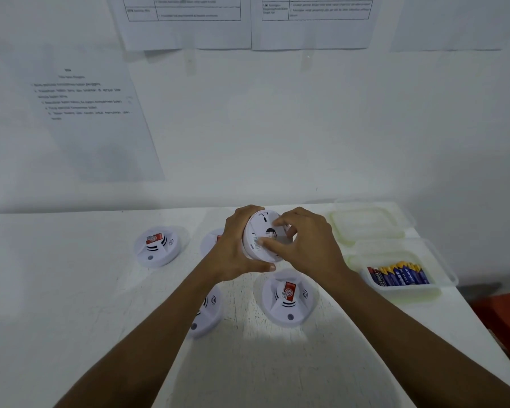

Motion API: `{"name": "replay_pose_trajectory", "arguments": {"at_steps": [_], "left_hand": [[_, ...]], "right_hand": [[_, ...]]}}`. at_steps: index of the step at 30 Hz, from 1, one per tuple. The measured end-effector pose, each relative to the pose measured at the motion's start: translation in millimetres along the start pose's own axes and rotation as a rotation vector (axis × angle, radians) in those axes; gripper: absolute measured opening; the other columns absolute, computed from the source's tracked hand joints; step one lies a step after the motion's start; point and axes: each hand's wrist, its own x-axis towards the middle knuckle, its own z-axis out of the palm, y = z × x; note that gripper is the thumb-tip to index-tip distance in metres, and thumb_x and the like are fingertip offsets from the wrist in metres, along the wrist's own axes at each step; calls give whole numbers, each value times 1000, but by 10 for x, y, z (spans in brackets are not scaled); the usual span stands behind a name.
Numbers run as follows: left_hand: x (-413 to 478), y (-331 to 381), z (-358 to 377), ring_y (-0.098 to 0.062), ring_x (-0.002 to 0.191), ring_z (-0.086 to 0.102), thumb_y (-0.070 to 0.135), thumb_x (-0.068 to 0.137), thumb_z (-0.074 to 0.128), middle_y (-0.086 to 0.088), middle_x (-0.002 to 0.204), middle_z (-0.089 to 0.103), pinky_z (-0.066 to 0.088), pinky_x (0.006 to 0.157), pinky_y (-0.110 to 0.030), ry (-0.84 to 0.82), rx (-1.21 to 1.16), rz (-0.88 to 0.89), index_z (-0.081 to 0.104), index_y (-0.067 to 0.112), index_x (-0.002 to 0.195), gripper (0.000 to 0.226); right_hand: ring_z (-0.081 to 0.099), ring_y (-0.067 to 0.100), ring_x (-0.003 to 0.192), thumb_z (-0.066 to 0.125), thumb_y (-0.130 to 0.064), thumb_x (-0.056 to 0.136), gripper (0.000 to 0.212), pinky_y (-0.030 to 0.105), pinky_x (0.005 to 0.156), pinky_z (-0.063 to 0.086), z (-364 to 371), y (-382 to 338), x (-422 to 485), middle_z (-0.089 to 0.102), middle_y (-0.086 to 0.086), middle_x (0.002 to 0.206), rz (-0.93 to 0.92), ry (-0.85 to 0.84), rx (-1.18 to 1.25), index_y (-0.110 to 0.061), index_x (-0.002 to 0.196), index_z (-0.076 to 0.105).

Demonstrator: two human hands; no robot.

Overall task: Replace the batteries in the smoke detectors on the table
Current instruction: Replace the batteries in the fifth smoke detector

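A white round smoke detector (259, 231) is held up above the table, tilted so its back plate faces me. My left hand (239, 248) wraps around its left rim and underside. My right hand (306, 245) rests its fingertips and thumb on the back plate. Several other white detectors with red stickers lie face up on the white table (71, 290): one at the far left (156, 245), one near the front (287, 297), one half hidden under my left forearm (209, 312), one mostly hidden behind my left hand (212, 240). Blue batteries (399, 276) lie in a clear tub.
The clear plastic tub (442, 278) stands at the table's right edge, with its lid (365, 223) lying just behind it. The white wall with printed sheets (95, 113) rises directly behind the table. A red object (504, 313) sits beyond the right edge.
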Motion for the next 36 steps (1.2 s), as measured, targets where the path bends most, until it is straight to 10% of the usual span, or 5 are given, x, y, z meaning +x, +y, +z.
{"name": "replay_pose_trajectory", "arguments": {"at_steps": [15,30,36], "left_hand": [[18,15,-7,11,116,39,51,56,85,25,128,34,25,89,7,17,-18,-86,30,46,123,87],[7,164,-93,-8,125,47,59,49,83,14,138,43,45,101,-27,67,50,20,32,35,138,106],[-18,244,-51,-2,112,52,34,49,91,17,125,44,45,80,-4,62,-53,-11,39,31,128,94]], "right_hand": [[69,15,89,77,-56,71,54,39,88,55,29,-185,44,73,-3,109,152,51,124,-24,113,69],[68,5,83,72,-56,77,42,26,79,58,-18,-162,15,73,-9,97,272,-41,404,-24,104,72],[72,8,75,78,-37,75,29,38,73,62,-73,-189,62,75,-5,86,280,-81,477,-23,99,72]]}}
